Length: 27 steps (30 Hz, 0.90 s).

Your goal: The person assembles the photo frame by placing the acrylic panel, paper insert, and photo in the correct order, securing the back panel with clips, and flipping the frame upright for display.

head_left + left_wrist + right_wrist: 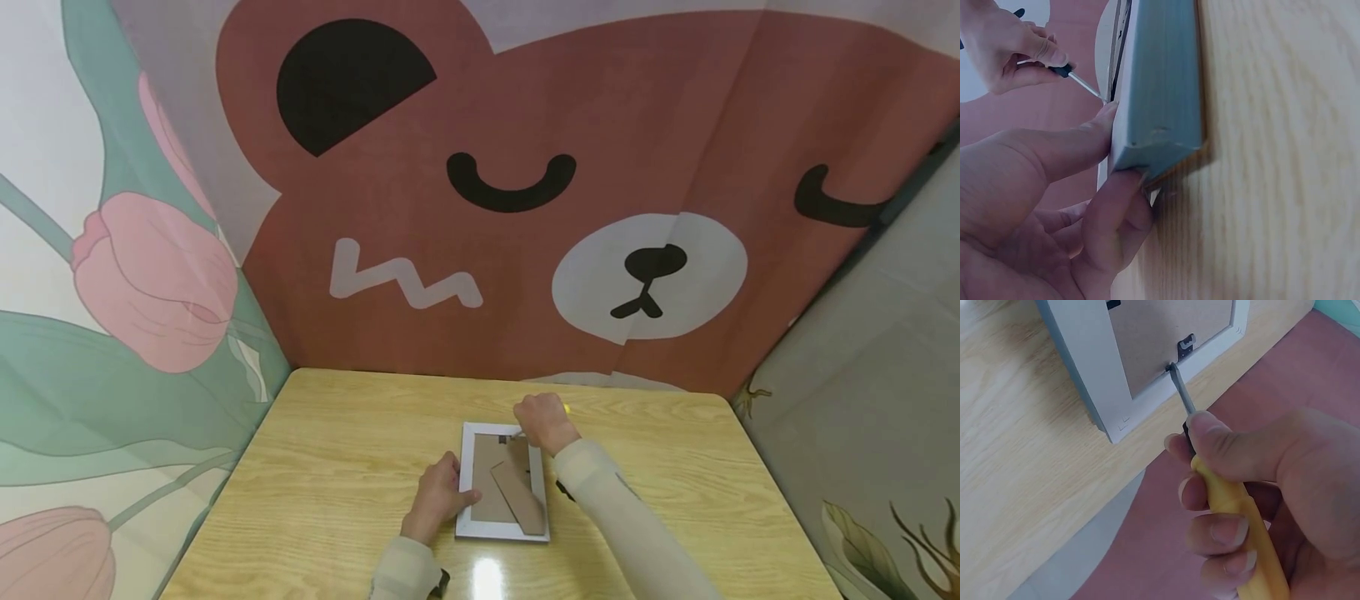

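A white picture frame (466, 479) lies back side up on the table, its brown backing board (486, 492) and angled easel stand (519, 498) showing. My left hand (437, 498) grips its left edge; in the left wrist view the thumb (1079, 144) is on top and a curled finger is at the underside. My right hand (546, 421) holds a screwdriver with a yellow and black handle (1235, 500). Its metal tip meets a small dark tab (1170, 367) at the backing's far edge, beside a metal hanger (1186, 345).
The wooden table (345, 442) extends around the frame on all sides. Behind it hangs a cloth with a brown bear (405, 333), with a tulip-print cloth (157, 283) on the left and a grey plant-print cloth (862, 350) on the right.
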### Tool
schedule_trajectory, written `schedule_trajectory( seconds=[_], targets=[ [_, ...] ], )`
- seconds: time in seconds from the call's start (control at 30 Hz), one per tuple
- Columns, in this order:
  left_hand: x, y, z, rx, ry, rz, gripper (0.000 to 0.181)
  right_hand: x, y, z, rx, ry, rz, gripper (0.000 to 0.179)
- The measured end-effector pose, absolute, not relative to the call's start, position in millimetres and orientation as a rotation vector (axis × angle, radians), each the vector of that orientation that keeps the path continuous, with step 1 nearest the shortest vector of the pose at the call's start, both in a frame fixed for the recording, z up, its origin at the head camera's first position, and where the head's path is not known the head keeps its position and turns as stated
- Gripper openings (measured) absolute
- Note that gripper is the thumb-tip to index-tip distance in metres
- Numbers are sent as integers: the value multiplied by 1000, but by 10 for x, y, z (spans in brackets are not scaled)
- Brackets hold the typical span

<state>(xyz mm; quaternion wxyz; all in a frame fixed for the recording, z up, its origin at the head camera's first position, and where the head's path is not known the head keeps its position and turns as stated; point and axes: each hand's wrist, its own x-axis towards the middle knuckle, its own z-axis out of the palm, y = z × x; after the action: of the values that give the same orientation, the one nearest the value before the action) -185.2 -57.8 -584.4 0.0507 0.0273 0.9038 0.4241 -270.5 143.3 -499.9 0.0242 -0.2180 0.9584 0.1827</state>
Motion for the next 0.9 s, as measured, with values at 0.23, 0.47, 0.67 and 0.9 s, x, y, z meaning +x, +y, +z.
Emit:
schedule_trajectory(
  seconds=[0.23, 0.47, 0.67, 0.9],
  targets=[
    [-1853, -583, -5841, 87, 2749, 1283, 44, -2721, 1386, -5003, -676, 2975, 618, 41],
    [-1848, -584, -5837, 94, 2755, 1291, 45, -2716, 1339, -5002, -669, 2952, 685, 36],
    [-1846, -585, -5839, 99, 2750, 1295, 44, -2713, 1312, -5010, -650, 2909, 735, 35],
    [-1841, -585, -5836, 101, 2750, 1293, 44, -2691, 1295, -4989, -631, 2901, 739, 36]
  ],
)
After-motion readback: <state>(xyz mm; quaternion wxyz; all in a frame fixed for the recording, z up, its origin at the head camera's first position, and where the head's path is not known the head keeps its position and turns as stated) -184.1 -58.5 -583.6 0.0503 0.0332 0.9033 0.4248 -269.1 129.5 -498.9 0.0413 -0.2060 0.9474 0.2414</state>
